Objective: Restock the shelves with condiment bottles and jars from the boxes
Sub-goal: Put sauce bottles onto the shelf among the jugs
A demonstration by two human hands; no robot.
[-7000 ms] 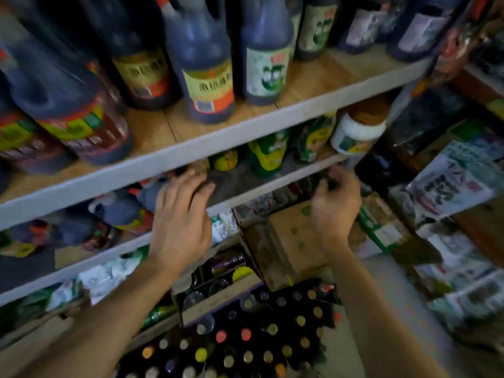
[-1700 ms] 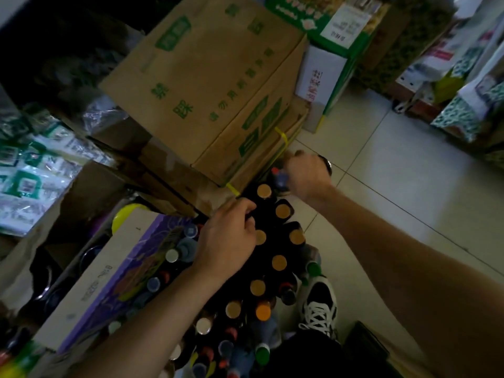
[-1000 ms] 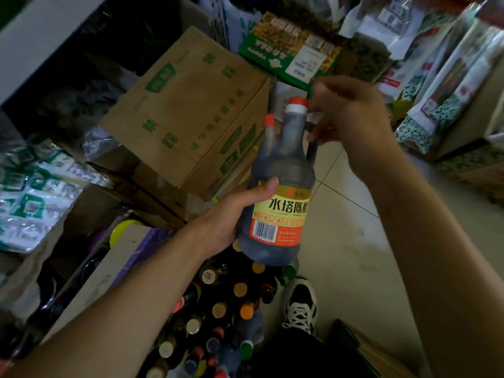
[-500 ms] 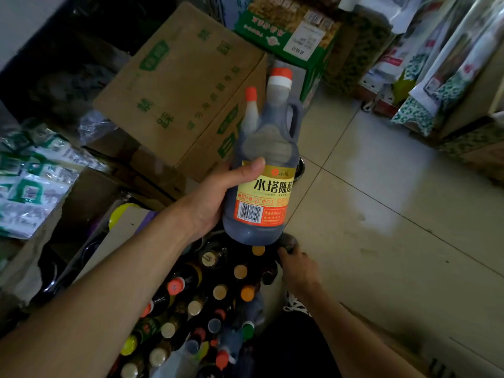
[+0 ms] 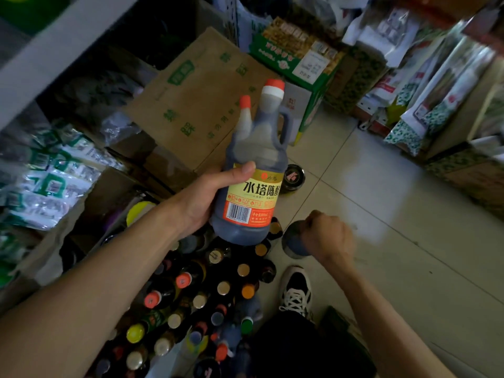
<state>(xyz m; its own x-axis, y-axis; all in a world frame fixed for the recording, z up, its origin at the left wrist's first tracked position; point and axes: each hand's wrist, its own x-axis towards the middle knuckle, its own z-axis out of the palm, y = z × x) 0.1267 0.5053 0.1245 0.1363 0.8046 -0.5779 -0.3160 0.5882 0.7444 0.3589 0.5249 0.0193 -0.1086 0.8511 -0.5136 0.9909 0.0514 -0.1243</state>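
The left hand (image 5: 203,199) is wrapped around the body of a large dark vinegar bottle (image 5: 253,156), with the thumb across the top of its yellow and orange label. It holds the bottle upright in the air, red cap uppermost. A slimmer orange-capped bottle (image 5: 244,113) shows just behind it; whether the same hand holds it cannot be told. The right hand (image 5: 328,238) is curled into a fist around the top of a second dark bottle (image 5: 292,242), low beside the floor (image 5: 395,241). Under both hands, a crowd of capped bottles (image 5: 218,290) stands packed together, with a black and white shoe (image 5: 296,289) at its right edge. A small dark jar (image 5: 293,178) sits on the tiles beyond. A brown cardboard box (image 5: 196,105) with green print lies behind the held bottle, and a green carton (image 5: 294,58) lies past it.
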